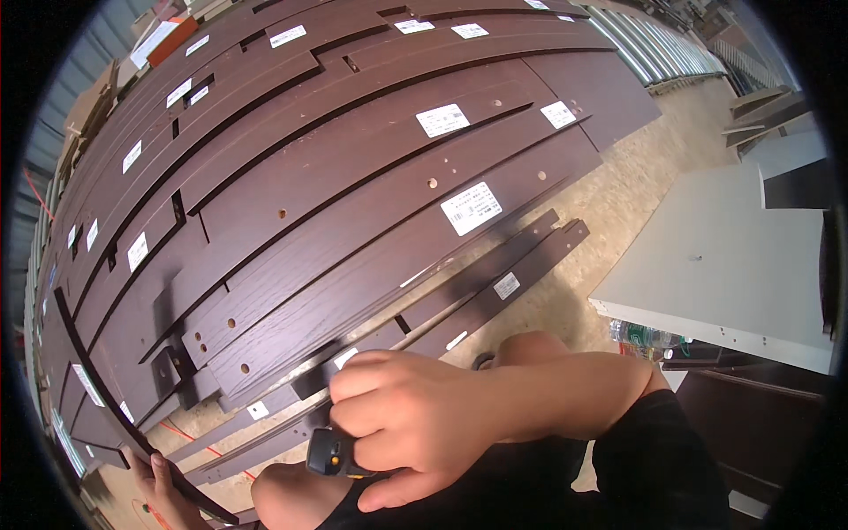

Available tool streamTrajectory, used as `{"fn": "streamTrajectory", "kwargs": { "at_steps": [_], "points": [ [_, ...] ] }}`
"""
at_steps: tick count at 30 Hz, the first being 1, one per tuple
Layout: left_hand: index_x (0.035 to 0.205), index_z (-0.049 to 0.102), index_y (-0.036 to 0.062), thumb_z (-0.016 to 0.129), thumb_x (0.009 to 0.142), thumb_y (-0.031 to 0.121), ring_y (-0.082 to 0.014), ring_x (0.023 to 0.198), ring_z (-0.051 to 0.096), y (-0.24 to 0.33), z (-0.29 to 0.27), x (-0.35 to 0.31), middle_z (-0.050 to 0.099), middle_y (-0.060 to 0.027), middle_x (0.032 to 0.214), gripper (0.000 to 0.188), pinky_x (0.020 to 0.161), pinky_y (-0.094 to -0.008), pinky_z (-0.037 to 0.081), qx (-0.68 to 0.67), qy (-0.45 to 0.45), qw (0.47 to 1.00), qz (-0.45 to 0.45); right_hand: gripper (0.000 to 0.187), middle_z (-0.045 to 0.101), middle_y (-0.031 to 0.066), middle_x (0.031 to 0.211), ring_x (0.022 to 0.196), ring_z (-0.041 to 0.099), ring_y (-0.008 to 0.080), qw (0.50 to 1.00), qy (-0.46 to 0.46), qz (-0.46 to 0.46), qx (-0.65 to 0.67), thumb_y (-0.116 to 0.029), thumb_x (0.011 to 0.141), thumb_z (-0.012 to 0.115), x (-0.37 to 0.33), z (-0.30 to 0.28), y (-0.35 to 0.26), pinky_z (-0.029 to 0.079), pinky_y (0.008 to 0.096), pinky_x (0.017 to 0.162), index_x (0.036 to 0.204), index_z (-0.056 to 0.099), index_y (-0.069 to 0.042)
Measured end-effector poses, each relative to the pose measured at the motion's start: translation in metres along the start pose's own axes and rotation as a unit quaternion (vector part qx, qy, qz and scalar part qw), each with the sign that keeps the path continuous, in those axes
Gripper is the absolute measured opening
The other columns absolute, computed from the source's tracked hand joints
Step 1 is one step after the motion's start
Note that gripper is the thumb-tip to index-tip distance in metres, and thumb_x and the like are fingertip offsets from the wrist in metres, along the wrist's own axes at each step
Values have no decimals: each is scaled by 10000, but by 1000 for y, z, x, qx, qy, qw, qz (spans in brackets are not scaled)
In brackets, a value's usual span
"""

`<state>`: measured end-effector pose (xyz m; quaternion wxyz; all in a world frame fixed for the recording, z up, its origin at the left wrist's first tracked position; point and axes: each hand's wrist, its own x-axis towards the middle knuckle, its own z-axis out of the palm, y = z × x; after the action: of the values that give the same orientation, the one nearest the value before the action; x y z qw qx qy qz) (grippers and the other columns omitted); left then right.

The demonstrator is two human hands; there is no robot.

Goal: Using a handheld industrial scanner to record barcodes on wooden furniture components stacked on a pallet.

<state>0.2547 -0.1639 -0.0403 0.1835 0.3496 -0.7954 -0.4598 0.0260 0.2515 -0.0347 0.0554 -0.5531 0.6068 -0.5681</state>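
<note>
At the lower left, my left hand [165, 491] is closed on a long, narrow, dark brown strip [104, 389], which stands tilted across the ends of the boards. My right hand [420, 415] is in the lower middle, back up, with its fingers curled and its palm hidden. A small black finger scanner [329, 452] with a yellow button sits at its index finger. Beyond that hand lies a wide brown board [380, 238] with drilled holes and a white label [473, 208]. Narrow brown rails [521, 278] lie along its near edge.
Stacked, labelled brown boards [353, 115] fill the area ahead. To the right are a large pale panel [715, 247] and a plastic bottle [649, 334]. Metal rollers [654, 49] run at the far right. My bare knee [296, 496] shows at the bottom.
</note>
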Motion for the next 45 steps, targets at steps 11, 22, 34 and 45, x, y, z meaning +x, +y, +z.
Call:
{"fn": "streamTrajectory", "kwargs": {
  "at_steps": [11, 22, 34, 45],
  "points": [
    [1490, 403, -47, 789, 894, 222, -200, 1162, 549, 1, 31, -29, 535, -125, 1373, 759, 993, -325, 449, 35, -144, 988, 47, 362, 555, 89, 786, 851, 527, 286, 998, -23, -35, 51, -377, 728, 766, 4, 8, -5, 456, 445, 790, 614, 654, -52],
    [914, 693, 51, 767, 707, 358, -328, 699, 657, 97, 143, -52, 663, -127, 794, 378, 599, -390, 470, 306, -319, 863, 246, 350, 594, 98, 932, 993, 518, 284, 997, -37, -55, 48, -359, 696, 817, 11, 10, 3, 443, 460, 919, 755, 700, -35],
    [858, 677, 54, 732, 691, 266, -357, 634, 648, 50, 159, -44, 653, -141, 715, 276, 581, -446, 488, 283, -360, 860, 226, 370, 576, 92, 929, 965, 520, 298, 997, -45, -50, 40, -369, 665, 831, 9, 19, 16, 492, 456, 815, 755, 654, -57],
    [938, 710, 50, 766, 655, 245, -373, 669, 672, 73, 170, -41, 666, -171, 736, 349, 601, -430, 503, 274, -343, 878, 192, 366, 564, 94, 892, 950, 523, 297, 998, -50, -41, 29, -380, 706, 820, -1, 14, 22, 500, 447, 770, 745, 659, -53]
  ]
}}
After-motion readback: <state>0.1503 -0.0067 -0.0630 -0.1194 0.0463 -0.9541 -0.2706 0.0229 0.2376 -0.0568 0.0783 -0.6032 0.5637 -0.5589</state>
